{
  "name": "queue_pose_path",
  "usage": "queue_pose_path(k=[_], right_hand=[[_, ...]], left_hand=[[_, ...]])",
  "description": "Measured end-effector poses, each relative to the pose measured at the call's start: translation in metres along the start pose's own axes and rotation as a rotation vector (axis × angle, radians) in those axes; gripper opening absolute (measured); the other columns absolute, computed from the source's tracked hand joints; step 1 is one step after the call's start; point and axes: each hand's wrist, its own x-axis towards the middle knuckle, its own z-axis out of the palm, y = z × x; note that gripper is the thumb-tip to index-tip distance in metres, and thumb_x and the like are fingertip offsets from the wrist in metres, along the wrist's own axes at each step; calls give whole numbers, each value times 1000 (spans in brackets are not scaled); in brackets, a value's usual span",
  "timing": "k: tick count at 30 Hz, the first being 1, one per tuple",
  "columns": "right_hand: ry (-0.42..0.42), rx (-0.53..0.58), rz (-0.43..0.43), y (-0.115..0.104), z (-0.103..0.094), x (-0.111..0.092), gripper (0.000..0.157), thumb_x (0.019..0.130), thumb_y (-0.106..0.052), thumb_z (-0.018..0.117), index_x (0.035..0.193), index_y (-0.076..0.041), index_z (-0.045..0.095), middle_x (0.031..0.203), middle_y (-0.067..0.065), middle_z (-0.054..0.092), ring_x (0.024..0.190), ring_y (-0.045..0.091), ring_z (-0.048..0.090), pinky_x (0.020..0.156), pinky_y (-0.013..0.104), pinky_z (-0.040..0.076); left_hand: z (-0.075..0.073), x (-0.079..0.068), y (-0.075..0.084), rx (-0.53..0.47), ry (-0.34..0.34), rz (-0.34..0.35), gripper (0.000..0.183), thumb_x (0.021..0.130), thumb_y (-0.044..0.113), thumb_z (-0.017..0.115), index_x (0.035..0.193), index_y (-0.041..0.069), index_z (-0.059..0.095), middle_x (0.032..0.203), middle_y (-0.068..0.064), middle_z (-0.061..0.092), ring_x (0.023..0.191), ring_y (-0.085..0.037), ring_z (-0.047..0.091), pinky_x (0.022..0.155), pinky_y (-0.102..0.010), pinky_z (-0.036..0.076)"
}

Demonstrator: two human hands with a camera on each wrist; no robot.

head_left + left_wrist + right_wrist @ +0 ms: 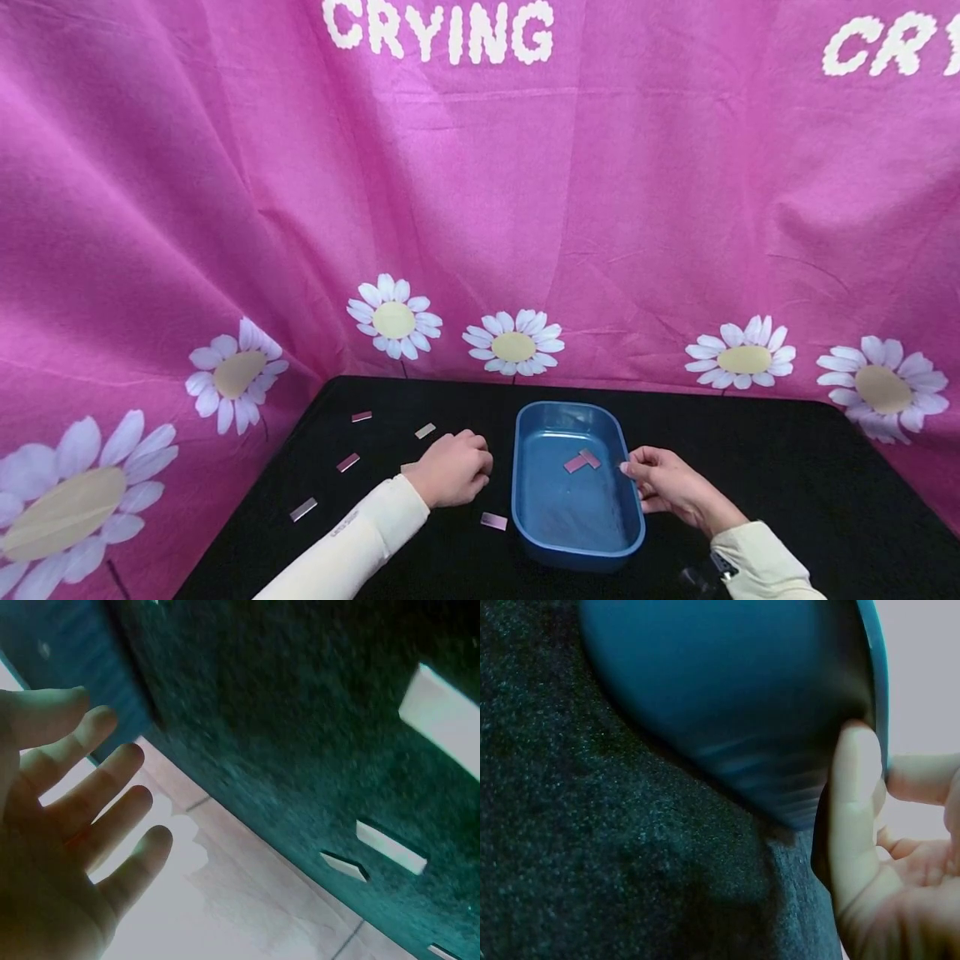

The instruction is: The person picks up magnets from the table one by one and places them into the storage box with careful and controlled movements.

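A blue rectangular bin (pixel 567 517) with rounded corners stands on the black cloth. My right hand (pixel 671 485) pinches its right rim between thumb and fingers, and the right wrist view shows the thumb (pixel 855 772) against the wall. Two small pinkish flat pieces (pixel 575 464) lie inside on the floor of the bin, close together. Left of the bin, my left hand (pixel 456 469) hovers over the cloth with loosely bent fingers. In the left wrist view its fingers (pixel 124 769) are apart and hold nothing. Nearest it are a pink piece (pixel 493 521) and a beige piece (pixel 407 467), partly hidden by the hand.
More small flat pieces lie scattered to the left: a beige one (pixel 425 431), a dark red one (pixel 362 416), another reddish one (pixel 348 462) and a silvery one (pixel 303 509). A pink curtain (pixel 600 208) with daisies hangs behind the black table (pixel 787 483).
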Motion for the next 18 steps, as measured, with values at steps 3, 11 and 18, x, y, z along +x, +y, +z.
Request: queue_pose_path(k=[3, 11, 18], right_hand=[[6, 2, -3, 1, 1, 0, 12, 102, -19, 52, 102, -7, 51, 77, -3, 58, 64, 7, 61, 60, 23, 57], [17, 8, 11, 1, 1, -1, 12, 102, -18, 52, 103, -6, 52, 79, -2, 59, 66, 8, 62, 62, 25, 58], [16, 11, 13, -2, 1, -2, 13, 102, -20, 52, 103, -7, 52, 79, -2, 58, 66, 8, 62, 62, 25, 58]], left_hand=[[2, -4, 7, 23, 6, 34, 5, 90, 29, 70, 88, 25, 73, 98, 7, 68, 94, -10, 60, 72, -24, 48], [13, -8, 10, 6, -7, 57, 5, 89, 28, 70, 87, 25, 73, 99, 8, 69, 95, -10, 60, 72, -23, 47], [19, -10, 9, -67, -57, 64, 5, 90, 29, 69, 90, 25, 73, 102, 7, 69, 94, -8, 60, 74, -22, 48]])
